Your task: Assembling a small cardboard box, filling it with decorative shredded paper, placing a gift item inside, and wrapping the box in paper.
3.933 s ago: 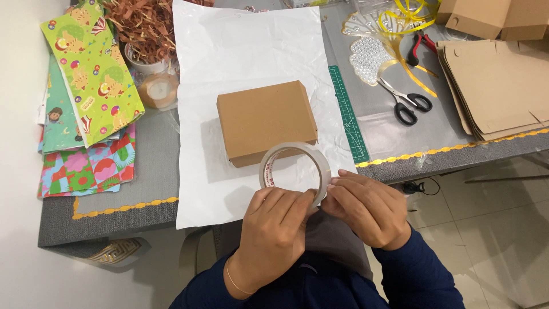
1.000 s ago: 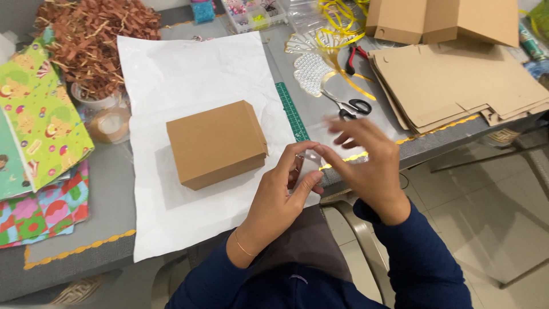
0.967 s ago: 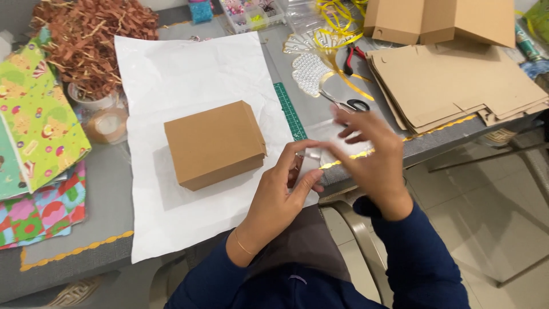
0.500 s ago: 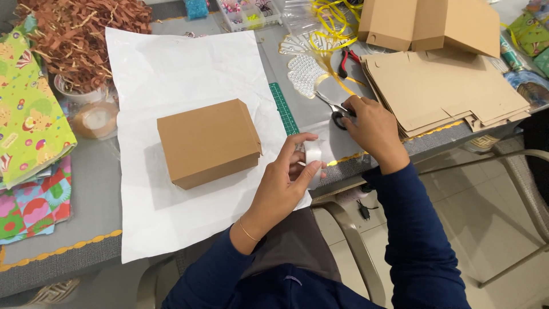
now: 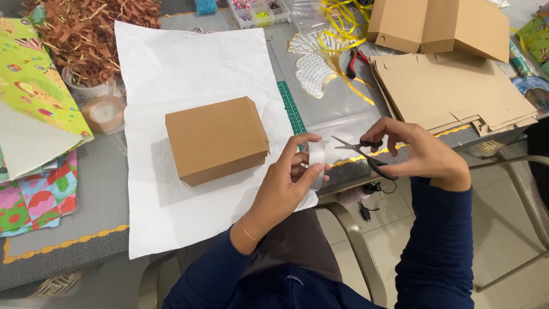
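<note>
Gripping a clear tape roll [image 5: 316, 162] in left hand [image 5: 284, 186] fingers, the right hand [image 5: 420, 153] has picked up black-handled scissors [image 5: 363, 153] from the tabletop [image 5: 103, 189] edge, blades parted toward the tape.

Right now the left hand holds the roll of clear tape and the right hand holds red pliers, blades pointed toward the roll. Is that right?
Not quite. The right hand holds black-handled scissors, not the red pliers, which lie on the table beside the yellow ribbon. The head view shows it. The rest stands: the left hand holds the roll of clear tape, and the blades point toward the roll.
</note>
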